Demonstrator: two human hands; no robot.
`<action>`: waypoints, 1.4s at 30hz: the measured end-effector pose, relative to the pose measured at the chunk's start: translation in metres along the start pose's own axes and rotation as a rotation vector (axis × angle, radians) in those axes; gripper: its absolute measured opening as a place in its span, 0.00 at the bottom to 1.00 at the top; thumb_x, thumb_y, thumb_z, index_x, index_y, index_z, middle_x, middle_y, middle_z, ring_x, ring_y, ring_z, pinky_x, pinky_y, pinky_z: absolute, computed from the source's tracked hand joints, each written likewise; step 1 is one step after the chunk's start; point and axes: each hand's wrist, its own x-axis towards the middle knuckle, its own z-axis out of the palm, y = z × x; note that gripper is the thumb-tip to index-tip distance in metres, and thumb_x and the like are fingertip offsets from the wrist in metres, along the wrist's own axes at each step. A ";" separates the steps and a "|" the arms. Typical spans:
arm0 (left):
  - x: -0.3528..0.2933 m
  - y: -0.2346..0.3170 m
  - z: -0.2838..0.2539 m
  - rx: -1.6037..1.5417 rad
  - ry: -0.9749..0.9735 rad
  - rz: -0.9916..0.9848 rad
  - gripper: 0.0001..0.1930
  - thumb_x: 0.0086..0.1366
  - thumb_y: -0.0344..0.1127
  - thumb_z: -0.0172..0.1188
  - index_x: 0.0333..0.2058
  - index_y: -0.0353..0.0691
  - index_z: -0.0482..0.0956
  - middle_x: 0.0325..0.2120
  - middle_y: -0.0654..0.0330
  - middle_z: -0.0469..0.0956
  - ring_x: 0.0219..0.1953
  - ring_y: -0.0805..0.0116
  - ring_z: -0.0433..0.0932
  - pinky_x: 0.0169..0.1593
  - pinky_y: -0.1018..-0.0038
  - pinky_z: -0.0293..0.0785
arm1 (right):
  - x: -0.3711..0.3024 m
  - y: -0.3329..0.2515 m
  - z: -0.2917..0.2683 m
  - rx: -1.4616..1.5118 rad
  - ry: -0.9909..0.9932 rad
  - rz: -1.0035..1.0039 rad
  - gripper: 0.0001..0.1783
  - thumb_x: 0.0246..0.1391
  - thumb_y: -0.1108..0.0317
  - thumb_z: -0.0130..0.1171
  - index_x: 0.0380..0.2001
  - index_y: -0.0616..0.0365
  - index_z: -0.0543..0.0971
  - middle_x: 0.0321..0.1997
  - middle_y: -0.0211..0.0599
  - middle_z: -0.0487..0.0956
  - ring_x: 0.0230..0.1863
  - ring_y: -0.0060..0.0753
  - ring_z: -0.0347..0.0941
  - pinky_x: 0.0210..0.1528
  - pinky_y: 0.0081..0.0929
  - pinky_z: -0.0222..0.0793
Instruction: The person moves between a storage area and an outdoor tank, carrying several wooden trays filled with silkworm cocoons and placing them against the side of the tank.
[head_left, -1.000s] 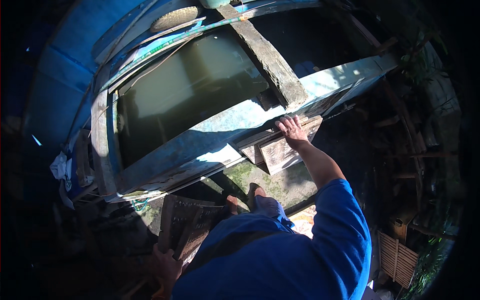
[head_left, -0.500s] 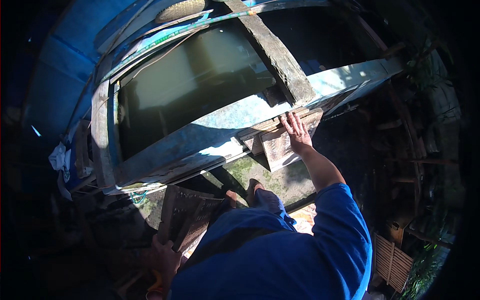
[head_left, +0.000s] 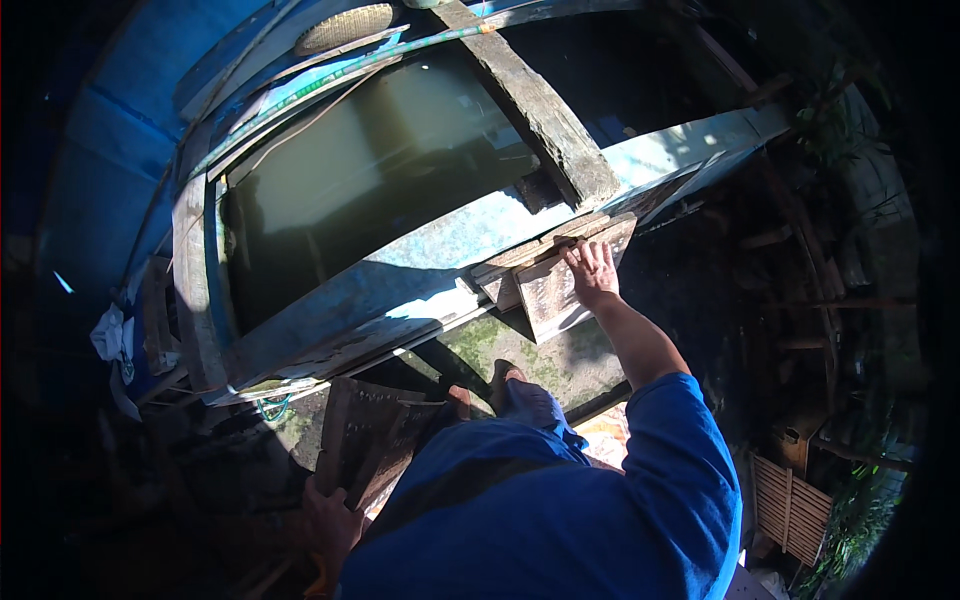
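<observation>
My right hand (head_left: 594, 274) is at the upper edge of a flat wooden board (head_left: 546, 298), its fingers bent over that edge. This board leans with other boards (head_left: 497, 285) against the outer side of a blue-painted tank (head_left: 480, 232). At the lower left, in shade, my left hand (head_left: 332, 515) grips the near end of dark wooden boards (head_left: 372, 432) beside my leg. Its fingers are wrapped round the edge, and part of the hand is lost in the dark. The boards carry rows of pale marks.
Murky water (head_left: 370, 150) fills the tank, and a thick beam (head_left: 545, 100) crosses it. A green hose (head_left: 330, 80) runs along the far side near a woven basket (head_left: 345, 28). My feet (head_left: 505, 378) stand on mossy concrete. A slatted bamboo panel (head_left: 790, 510) is at the lower right.
My right hand has slid slightly down the board and its fingers have bent more over the edge. The left hand stays on its boards. The whole view has shifted slightly.
</observation>
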 end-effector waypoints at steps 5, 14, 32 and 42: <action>0.004 0.002 -0.007 -0.080 -0.051 0.006 0.19 0.40 0.32 0.69 0.35 0.37 0.79 0.57 0.40 0.57 0.59 0.42 0.59 0.61 0.57 0.58 | -0.011 0.006 0.016 0.005 0.097 -0.033 0.27 0.58 0.68 0.41 0.62 0.41 0.62 0.69 0.35 0.54 0.72 0.41 0.43 0.72 0.43 0.36; 0.010 -0.006 0.009 -0.126 -0.005 0.028 0.17 0.39 0.31 0.68 0.32 0.35 0.78 0.57 0.36 0.56 0.60 0.39 0.57 0.63 0.56 0.54 | -0.010 0.002 -0.023 0.049 0.005 0.037 0.23 0.48 0.73 0.50 0.50 0.43 0.69 0.47 0.32 0.68 0.52 0.37 0.64 0.51 0.36 0.62; 0.023 0.003 0.011 -0.122 0.066 0.126 0.17 0.33 0.28 0.68 0.27 0.35 0.78 0.54 0.39 0.58 0.56 0.40 0.60 0.60 0.54 0.57 | -0.022 0.116 -0.058 -0.250 -0.346 -0.060 0.10 0.57 0.67 0.47 0.39 0.44 0.77 0.41 0.34 0.78 0.49 0.37 0.75 0.49 0.36 0.65; 0.032 0.014 0.015 -0.078 0.151 0.165 0.15 0.32 0.28 0.68 0.25 0.39 0.78 0.54 0.41 0.59 0.55 0.41 0.61 0.58 0.54 0.59 | 0.020 0.131 -0.016 -0.039 -0.102 0.220 0.10 0.55 0.71 0.47 0.39 0.48 0.75 0.46 0.36 0.75 0.55 0.38 0.69 0.49 0.34 0.74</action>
